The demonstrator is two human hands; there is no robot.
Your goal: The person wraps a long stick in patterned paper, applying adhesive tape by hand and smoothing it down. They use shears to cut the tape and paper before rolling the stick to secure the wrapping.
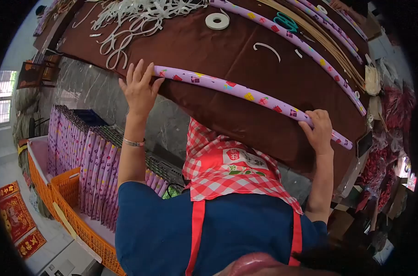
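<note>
A long thin roll of purple patterned wrapping paper (245, 94) lies along the near edge of the brown-covered table. My left hand (142, 87) is at its left end, thumb below and fairly straight fingers above. Near the right end, my right hand (318, 131) grips the roll, with a short piece sticking out past it. Another purple roll (305, 48) lies farther back. White strip scraps (267, 49) and a roll of white tape (217, 20) rest between the two rolls and the table's far side.
Tangled white strips (135, 20) are heaped at the far left of the table. Green-handled scissors (286, 21) lie behind the second roll, near thin brown sticks (331, 43). At my left, an orange crate (64, 191) stands beside many upright purple rolls (98, 179).
</note>
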